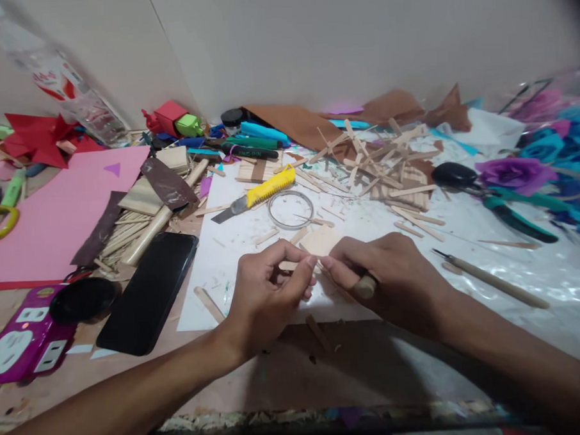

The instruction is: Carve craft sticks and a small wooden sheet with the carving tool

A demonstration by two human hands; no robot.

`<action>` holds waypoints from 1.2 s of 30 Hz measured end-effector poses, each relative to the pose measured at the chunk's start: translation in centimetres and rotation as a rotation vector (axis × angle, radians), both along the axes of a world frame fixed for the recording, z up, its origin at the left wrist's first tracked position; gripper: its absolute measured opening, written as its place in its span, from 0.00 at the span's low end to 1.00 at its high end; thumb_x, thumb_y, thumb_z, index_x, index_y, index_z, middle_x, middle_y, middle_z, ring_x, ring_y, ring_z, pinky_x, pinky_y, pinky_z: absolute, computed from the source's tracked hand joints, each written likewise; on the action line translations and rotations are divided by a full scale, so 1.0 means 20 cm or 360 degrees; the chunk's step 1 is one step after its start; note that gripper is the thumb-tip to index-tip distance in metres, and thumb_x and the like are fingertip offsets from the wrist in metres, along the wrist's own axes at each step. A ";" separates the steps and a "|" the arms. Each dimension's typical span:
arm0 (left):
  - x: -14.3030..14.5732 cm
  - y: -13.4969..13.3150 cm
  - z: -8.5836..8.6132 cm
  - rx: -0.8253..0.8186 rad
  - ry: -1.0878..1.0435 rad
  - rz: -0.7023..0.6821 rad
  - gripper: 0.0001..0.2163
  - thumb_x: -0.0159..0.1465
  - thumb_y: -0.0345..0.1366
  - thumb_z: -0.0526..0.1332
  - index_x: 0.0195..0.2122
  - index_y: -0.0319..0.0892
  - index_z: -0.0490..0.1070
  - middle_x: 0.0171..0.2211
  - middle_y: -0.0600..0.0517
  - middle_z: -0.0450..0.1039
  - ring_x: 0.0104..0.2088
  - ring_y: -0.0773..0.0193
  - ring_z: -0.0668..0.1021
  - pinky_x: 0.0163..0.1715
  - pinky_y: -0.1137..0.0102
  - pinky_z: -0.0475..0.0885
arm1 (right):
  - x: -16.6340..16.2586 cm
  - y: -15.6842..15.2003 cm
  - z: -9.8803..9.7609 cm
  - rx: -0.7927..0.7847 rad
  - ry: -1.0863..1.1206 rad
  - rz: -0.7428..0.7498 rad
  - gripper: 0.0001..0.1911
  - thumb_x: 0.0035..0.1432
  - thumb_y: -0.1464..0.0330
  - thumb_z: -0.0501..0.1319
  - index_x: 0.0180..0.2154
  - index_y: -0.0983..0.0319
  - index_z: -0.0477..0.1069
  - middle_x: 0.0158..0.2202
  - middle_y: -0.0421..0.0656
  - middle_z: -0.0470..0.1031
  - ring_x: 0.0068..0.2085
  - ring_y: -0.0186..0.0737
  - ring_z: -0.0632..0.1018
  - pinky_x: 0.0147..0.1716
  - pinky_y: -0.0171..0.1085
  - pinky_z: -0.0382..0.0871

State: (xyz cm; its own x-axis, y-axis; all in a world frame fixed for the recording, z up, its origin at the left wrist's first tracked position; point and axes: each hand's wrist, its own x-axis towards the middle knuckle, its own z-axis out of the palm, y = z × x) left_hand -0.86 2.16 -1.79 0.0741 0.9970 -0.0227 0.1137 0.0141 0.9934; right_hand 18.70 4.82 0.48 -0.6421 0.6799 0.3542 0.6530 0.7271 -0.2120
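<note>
My left hand [276, 279] pinches a small piece of flat wooden craft stick [288, 265] between thumb and fingers. My right hand [393, 274] is closed around a tool with a round wooden handle [366, 286], whose butt end shows below the thumb; the working tip is hidden. Both thumbs almost meet over the stick. Just beyond the fingers lies a pale flat wood piece [320, 240]. A coil of thin wire [290, 210] and a yellow utility knife [269, 187] with its blade out rest farther back on the white sheet [214, 246].
A heap of craft sticks [383, 159] fills the back right. A carving tool [492, 276] and green-handled pliers [515, 217] lie at right. On the left are a black phone [149, 294], a purple power strip [30, 331], pink paper [78, 214] and yellow-handled scissors [2, 222].
</note>
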 end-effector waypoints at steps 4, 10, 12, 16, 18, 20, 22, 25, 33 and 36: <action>0.00 0.00 -0.01 0.0080 0.0107 0.0038 0.10 0.68 0.36 0.66 0.30 0.38 0.76 0.18 0.55 0.74 0.16 0.74 0.70 0.15 0.82 0.62 | -0.02 -0.02 0.00 0.0019 0.0070 -0.0051 0.19 0.73 0.67 0.53 0.28 0.62 0.70 0.17 0.38 0.70 0.17 0.33 0.63 0.21 0.38 0.46; 0.01 0.01 -0.02 0.0179 0.0019 0.0030 0.08 0.68 0.36 0.66 0.33 0.39 0.78 0.22 0.55 0.77 0.21 0.74 0.76 0.21 0.82 0.71 | 0.00 0.02 0.01 -0.0250 0.0355 -0.0149 0.15 0.68 0.68 0.59 0.27 0.61 0.73 0.16 0.34 0.66 0.18 0.30 0.62 0.21 0.33 0.53; 0.01 0.00 -0.02 0.0231 0.0027 0.0019 0.06 0.68 0.36 0.67 0.34 0.40 0.80 0.23 0.55 0.78 0.22 0.73 0.77 0.23 0.82 0.73 | 0.01 0.03 0.03 -0.0315 0.0424 -0.0139 0.15 0.68 0.68 0.60 0.27 0.61 0.73 0.15 0.33 0.61 0.17 0.29 0.60 0.20 0.32 0.53; -0.01 0.00 -0.04 0.0300 0.0075 0.0034 0.06 0.68 0.38 0.68 0.37 0.41 0.81 0.24 0.55 0.80 0.22 0.71 0.80 0.24 0.80 0.76 | 0.02 0.04 0.04 -0.0360 0.0478 -0.0081 0.14 0.68 0.69 0.60 0.27 0.61 0.73 0.15 0.32 0.58 0.16 0.28 0.59 0.19 0.31 0.52; -0.03 0.01 -0.04 0.0412 0.0185 0.0062 0.06 0.68 0.38 0.68 0.39 0.41 0.81 0.26 0.55 0.81 0.22 0.70 0.81 0.23 0.79 0.76 | 0.02 0.04 0.05 -0.0368 0.0489 -0.0032 0.14 0.68 0.70 0.60 0.27 0.62 0.73 0.15 0.32 0.58 0.17 0.27 0.59 0.19 0.31 0.52; -0.05 0.03 -0.05 0.0685 0.0406 0.0056 0.04 0.68 0.35 0.68 0.40 0.41 0.80 0.27 0.54 0.82 0.23 0.70 0.81 0.23 0.79 0.75 | 0.02 0.04 0.04 -0.0366 0.0489 0.0007 0.14 0.67 0.70 0.61 0.27 0.62 0.72 0.15 0.32 0.59 0.17 0.27 0.59 0.19 0.30 0.52; -0.08 0.05 -0.05 0.1091 0.0666 -0.0003 0.03 0.67 0.30 0.68 0.41 0.40 0.79 0.30 0.53 0.83 0.27 0.69 0.82 0.29 0.78 0.76 | 0.02 0.04 0.04 -0.0362 0.0482 0.0035 0.14 0.67 0.71 0.61 0.27 0.62 0.73 0.16 0.32 0.59 0.17 0.26 0.60 0.19 0.30 0.52; -0.11 0.09 -0.05 0.1565 0.0930 -0.0184 0.05 0.68 0.26 0.66 0.44 0.38 0.76 0.36 0.50 0.83 0.34 0.67 0.84 0.40 0.75 0.77 | 0.03 0.04 0.03 -0.0370 0.0464 0.0060 0.14 0.67 0.70 0.61 0.27 0.62 0.72 0.16 0.32 0.59 0.18 0.26 0.60 0.19 0.30 0.52; -0.10 0.08 0.00 0.1164 0.0722 -0.0290 0.02 0.72 0.28 0.61 0.41 0.39 0.73 0.29 0.54 0.76 0.27 0.72 0.78 0.31 0.78 0.71 | 0.05 0.06 0.05 -0.0504 0.0416 0.0157 0.14 0.71 0.68 0.58 0.31 0.63 0.73 0.20 0.33 0.66 0.21 0.26 0.64 0.24 0.27 0.58; -0.08 0.07 0.00 0.0742 0.0502 -0.0279 0.05 0.73 0.33 0.60 0.39 0.41 0.72 0.25 0.57 0.73 0.24 0.74 0.74 0.27 0.78 0.69 | 0.04 0.06 0.04 -0.0373 0.0324 0.0127 0.15 0.71 0.68 0.58 0.30 0.63 0.73 0.19 0.34 0.66 0.19 0.27 0.64 0.23 0.30 0.55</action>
